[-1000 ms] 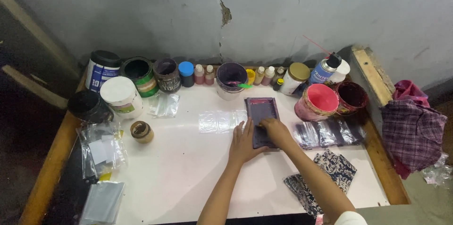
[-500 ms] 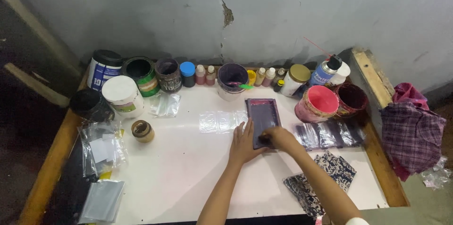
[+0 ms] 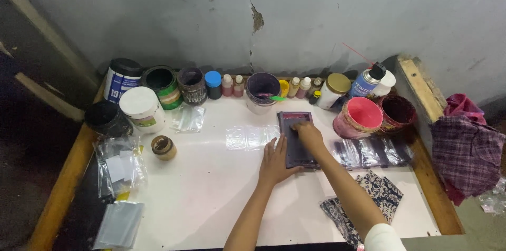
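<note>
Pressing flat: small purple screen frame (image 3: 296, 139), pinned by left hand (image 3: 275, 162), rubbed by right hand (image 3: 310, 134); smudging risked if shifted.

Both forearms are showing bare from wrist to elbow. The right arm is wearing a white short sleeve (image 3: 383, 236), peeking in at five o'clock. The left hand (image 3: 275, 161) and right hand (image 3: 309, 136) are wearing no gloves or rings.
</note>
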